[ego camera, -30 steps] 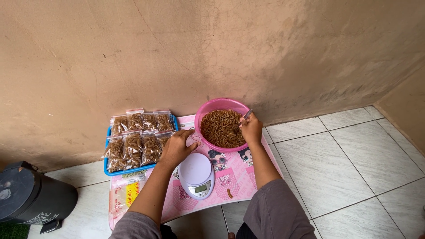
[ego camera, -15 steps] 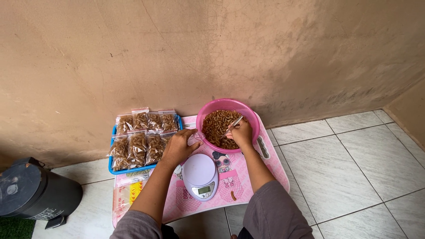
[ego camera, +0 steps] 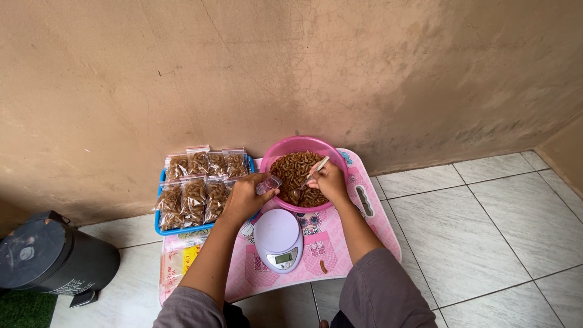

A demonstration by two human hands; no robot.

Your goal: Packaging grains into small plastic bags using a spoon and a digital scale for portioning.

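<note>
A pink bowl (ego camera: 285, 146) full of brown curled snack pieces (ego camera: 291, 170) stands at the back of a small pink table (ego camera: 364, 218). My right hand (ego camera: 328, 181) is inside the bowl and grips a metal spoon (ego camera: 314, 169), its bowl end down among the pieces. My left hand (ego camera: 243, 197) holds a small clear plastic bag (ego camera: 269, 184) against the bowl's left rim. A white digital kitchen scale (ego camera: 278, 239) sits just in front of both hands.
A blue tray (ego camera: 159, 231) left of the bowl carries several filled clear bags (ego camera: 194, 182). A packet of empty bags (ego camera: 182, 261) lies on the table's left part. One snack piece (ego camera: 323, 266) lies near the scale. A black bin (ego camera: 48, 258) stands far left; wall behind.
My right hand moved from the bowl's right rim into the snack pieces with the spoon. My left hand lifted the small bag up to the bowl's rim.
</note>
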